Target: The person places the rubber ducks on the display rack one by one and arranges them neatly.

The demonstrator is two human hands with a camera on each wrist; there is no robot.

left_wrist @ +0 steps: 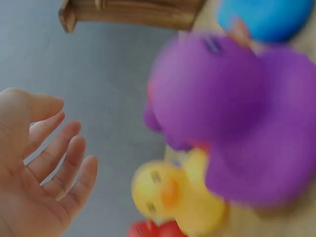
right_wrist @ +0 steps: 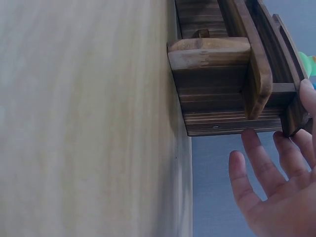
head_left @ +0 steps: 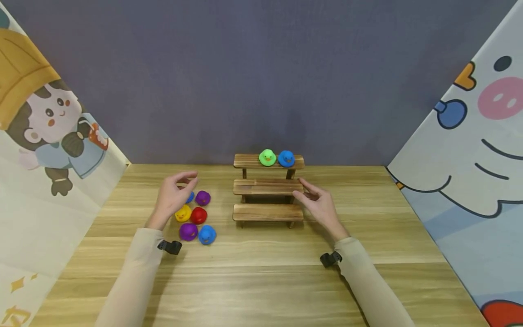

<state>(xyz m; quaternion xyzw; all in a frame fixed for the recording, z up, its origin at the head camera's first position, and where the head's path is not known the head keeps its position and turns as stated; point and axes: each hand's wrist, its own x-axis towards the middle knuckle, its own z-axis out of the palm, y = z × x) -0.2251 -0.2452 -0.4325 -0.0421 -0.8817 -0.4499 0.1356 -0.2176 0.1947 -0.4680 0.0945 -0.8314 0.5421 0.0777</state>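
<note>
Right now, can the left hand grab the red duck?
Probably yes. The left hand hovers open just above the duck cluster, and the red duck sits uncovered beside the yellow duck, with nothing over it.

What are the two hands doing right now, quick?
Left hand: open, holding nothing, above the toy ducks.
Right hand: open, fingertips touching the wooden step shelf.
</note>
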